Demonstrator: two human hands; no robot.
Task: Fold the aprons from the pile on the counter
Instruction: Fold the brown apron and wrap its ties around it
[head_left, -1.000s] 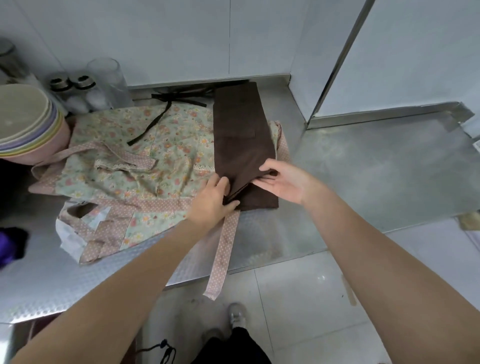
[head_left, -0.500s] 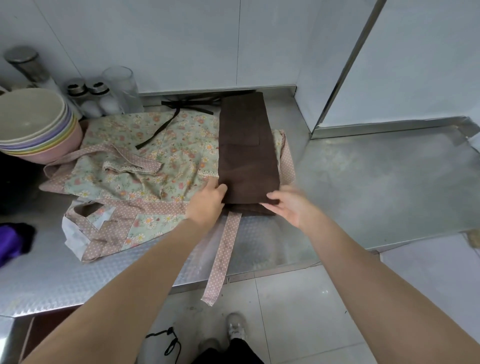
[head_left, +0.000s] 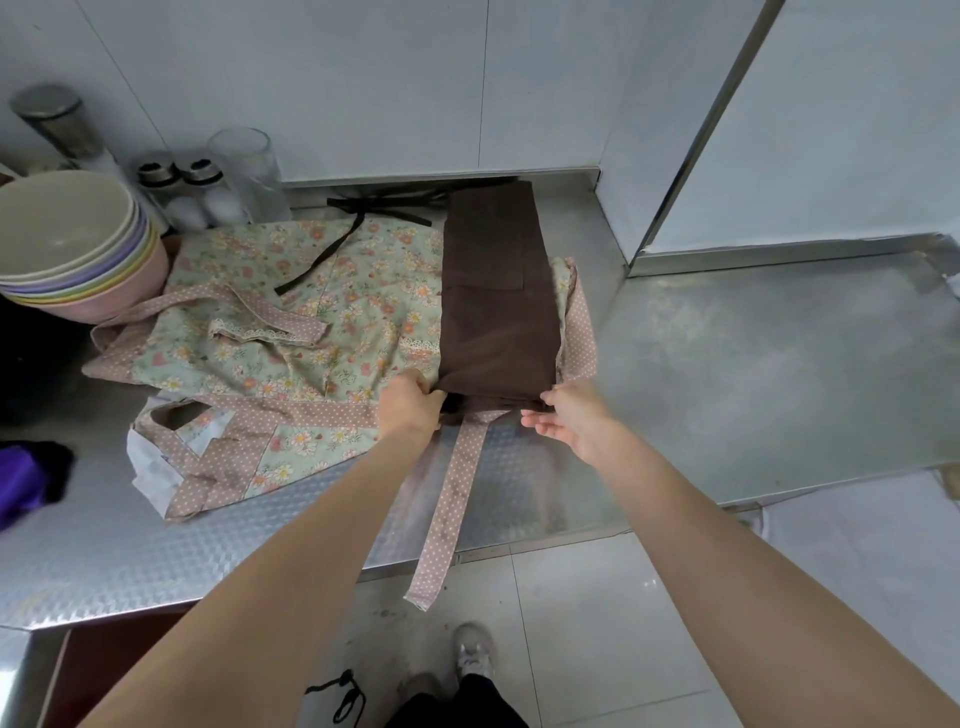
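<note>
A brown apron (head_left: 496, 291), folded into a long narrow strip, lies on top of a floral apron (head_left: 291, 332) with pink dotted trim on the steel counter (head_left: 753, 374). Its dark ties (head_left: 358, 218) trail at the far end near the wall. My left hand (head_left: 408, 405) grips the near left corner of the brown strip, fingers curled into the fabric. My right hand (head_left: 569, 418) is at the near right corner with its thumb on the edge and its fingers spread beneath. A pink dotted strap (head_left: 449, 509) hangs over the counter's front edge.
Stacked pastel bowls (head_left: 72, 244) sit at the far left, with shakers (head_left: 182, 192), a glass (head_left: 249, 166) and a metal canister (head_left: 52, 119) behind. A purple and black cloth (head_left: 26, 478) lies at the left edge. The white wall steps forward at the right.
My right hand slid from on top of the brown strip to its near right corner. My left hand shifted from pressing the fold to gripping the near left corner.
</note>
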